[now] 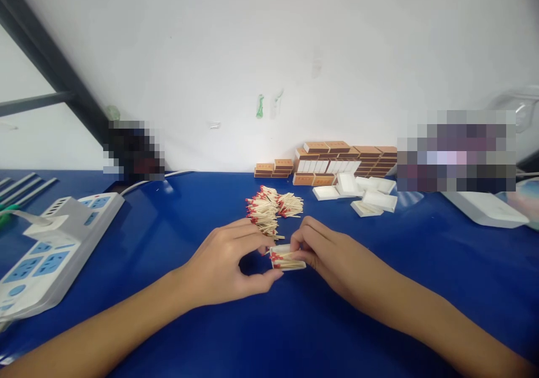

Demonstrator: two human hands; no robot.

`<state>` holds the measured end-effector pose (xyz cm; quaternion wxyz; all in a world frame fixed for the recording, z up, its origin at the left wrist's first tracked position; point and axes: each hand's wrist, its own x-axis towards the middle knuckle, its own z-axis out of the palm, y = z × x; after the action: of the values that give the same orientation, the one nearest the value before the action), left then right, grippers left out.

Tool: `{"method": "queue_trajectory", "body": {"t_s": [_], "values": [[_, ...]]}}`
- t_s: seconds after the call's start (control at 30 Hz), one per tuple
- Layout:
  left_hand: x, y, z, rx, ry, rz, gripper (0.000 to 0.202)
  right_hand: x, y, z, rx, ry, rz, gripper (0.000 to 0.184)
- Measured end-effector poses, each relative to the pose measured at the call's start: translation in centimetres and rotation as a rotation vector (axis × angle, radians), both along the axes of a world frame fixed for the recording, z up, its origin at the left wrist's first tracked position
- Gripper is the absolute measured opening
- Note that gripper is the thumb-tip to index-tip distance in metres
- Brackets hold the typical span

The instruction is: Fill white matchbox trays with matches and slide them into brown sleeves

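A small white matchbox tray holds a layer of red-tipped matches. My left hand grips the tray's left end between thumb and fingers. At the tray's right end, my right hand is closed in a pinch, thumb and fingertips on matches in the tray. How many of them it pinches is hidden. Just beyond the hands lies a loose pile of matches with red heads, mostly pointing left.
Stacked brown matchboxes stand against the wall, with a smaller stack to their left. Several white trays lie scattered before them. A power strip sits at left, a white device at right, on the blue table.
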<state>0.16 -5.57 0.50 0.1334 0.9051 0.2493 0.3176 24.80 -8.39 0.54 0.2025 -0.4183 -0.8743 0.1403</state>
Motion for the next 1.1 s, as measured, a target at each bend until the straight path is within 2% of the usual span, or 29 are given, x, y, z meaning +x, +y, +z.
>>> {"method": "queue_trajectory", "body": {"t_s": [0.17, 0.5, 0.73, 0.93, 1.1], "values": [[0.0, 0.2, -0.1, -0.002, -0.008, -0.014, 0.022, 0.0, 0.0, -0.7, 0.005, -0.048, -0.014, 0.013], [0.1, 0.0, -0.3, -0.021, -0.035, -0.018, 0.024, 0.1, -0.6, 0.2, -0.049, -0.091, -0.019, 0.014], [0.4, 0.0, -0.1, -0.054, -0.036, -0.031, 0.022, -0.1, -0.6, 0.5, -0.069, -0.062, 0.034, 0.016], [0.1, 0.0, -0.5, -0.065, 0.022, -0.050, 0.023, -0.3, -0.4, -0.1, -0.096, -0.057, 0.057, 0.021], [0.0, 0.0, -0.4, -0.067, 0.086, -0.076, 0.022, -0.4, -0.6, 0.1, -0.142, -0.043, 0.062, 0.021]]}}
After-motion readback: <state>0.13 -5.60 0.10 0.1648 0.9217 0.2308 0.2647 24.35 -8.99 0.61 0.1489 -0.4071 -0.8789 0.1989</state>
